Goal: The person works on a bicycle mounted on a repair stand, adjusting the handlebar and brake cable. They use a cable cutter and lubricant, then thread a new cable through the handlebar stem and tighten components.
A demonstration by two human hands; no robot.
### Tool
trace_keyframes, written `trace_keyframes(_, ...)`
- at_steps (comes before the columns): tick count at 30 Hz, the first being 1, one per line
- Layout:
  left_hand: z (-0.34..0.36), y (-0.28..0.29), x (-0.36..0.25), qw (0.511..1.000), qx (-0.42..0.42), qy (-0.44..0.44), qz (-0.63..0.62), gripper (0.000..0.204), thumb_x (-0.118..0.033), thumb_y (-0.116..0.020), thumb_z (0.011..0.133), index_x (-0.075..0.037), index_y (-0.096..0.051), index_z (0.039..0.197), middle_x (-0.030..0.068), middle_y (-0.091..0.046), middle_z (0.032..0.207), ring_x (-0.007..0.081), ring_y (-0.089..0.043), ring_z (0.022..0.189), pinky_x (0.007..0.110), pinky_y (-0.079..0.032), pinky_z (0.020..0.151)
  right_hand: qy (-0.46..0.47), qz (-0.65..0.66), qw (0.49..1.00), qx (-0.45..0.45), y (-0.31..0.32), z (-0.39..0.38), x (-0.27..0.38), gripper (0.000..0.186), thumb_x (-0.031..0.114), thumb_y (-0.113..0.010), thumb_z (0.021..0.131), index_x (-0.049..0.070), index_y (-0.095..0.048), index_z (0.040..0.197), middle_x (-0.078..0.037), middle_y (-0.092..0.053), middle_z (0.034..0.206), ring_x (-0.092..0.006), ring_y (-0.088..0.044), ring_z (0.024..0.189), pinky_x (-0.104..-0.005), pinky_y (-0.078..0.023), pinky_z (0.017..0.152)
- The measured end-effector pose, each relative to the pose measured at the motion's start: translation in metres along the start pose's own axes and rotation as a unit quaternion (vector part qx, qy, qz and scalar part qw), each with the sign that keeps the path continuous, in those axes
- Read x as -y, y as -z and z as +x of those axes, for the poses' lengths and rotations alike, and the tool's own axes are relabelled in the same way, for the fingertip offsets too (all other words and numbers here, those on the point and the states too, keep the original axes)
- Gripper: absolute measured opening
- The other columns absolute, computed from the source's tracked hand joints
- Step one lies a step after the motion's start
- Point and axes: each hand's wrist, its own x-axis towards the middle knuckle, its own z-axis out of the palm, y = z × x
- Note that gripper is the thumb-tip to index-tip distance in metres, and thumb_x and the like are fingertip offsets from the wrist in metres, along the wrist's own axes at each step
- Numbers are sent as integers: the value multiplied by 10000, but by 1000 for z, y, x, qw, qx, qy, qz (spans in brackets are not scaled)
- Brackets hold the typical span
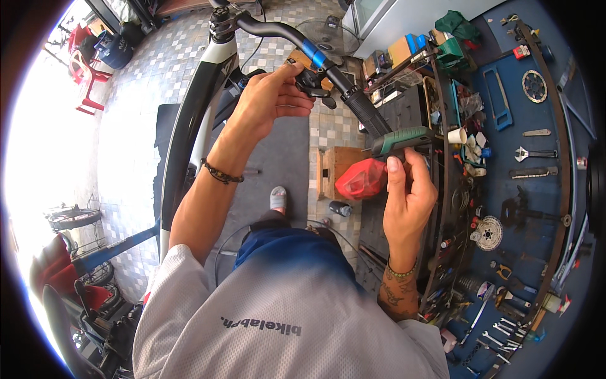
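Observation:
My left hand [271, 98] reaches up to a black bicycle handlebar [278, 31] with a blue band. Its thumb and fingers close around the black lever clamp [310, 82] mounted there. The ribbed black grip [366, 114] covers the bar's near end. Just below that end, my right hand [409, 202] pinches a green and black cordless screwdriver [404, 140] between thumb and fingers, its thin bit pointing left. The black and white bike frame [201, 101] runs down on the left. A red, faceted object [362, 179] shows beside my right fingertips; its kind is unclear.
A wooden box [344, 164] and a dark can [340, 208] stand on the floor. Along the right is a blue tool board [517, 208] with wrenches, a hacksaw [499, 101] and brake rotors. A fan [328, 36] stands ahead; a red chair [88, 79] is far left.

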Motion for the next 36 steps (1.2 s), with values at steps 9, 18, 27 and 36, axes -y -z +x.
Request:
trace_keyframes(9,2,2,-7,1000,5,10,5,279,-307,-649,1031,-37,-659,965,123,-719,862,226,-730,754,367,-627,744,-22,12,1000,4,0,-1,9,261,155,-672,1046,-44,-688,1215,-48,-631,764,-95,-560,642,-274,-444,594)
trace_keyframes(18,1,2,-8,1000,15,-7,-17,308,-272,-644,1015,31,-648,1072,126,-681,892,215,-693,765,394,-636,747,7,11,1000,-1,-2,-4,5,259,143,-672,1041,-43,-685,1220,-36,-593,740,-85,-550,632,-266,-423,575)
trace_keyframes(27,-2,-1,3,998,28,34,-42,397,-419,-610,1049,-40,-633,1167,106,-692,1009,201,-679,858,409,-633,791,-73,168,983,26,5,-21,-9,228,94,-688,1016,-50,-687,1193,6,-580,757,-44,-480,638,-230,-381,578)
trace_keyframes(36,-7,1,14,995,70,22,-72,339,-379,-607,1080,-57,-639,1180,106,-712,1036,235,-723,915,389,-649,766,-121,238,963,-42,14,-55,-24,199,143,-630,1056,-28,-647,1156,1,-581,861,-53,-495,685,-222,-396,613)
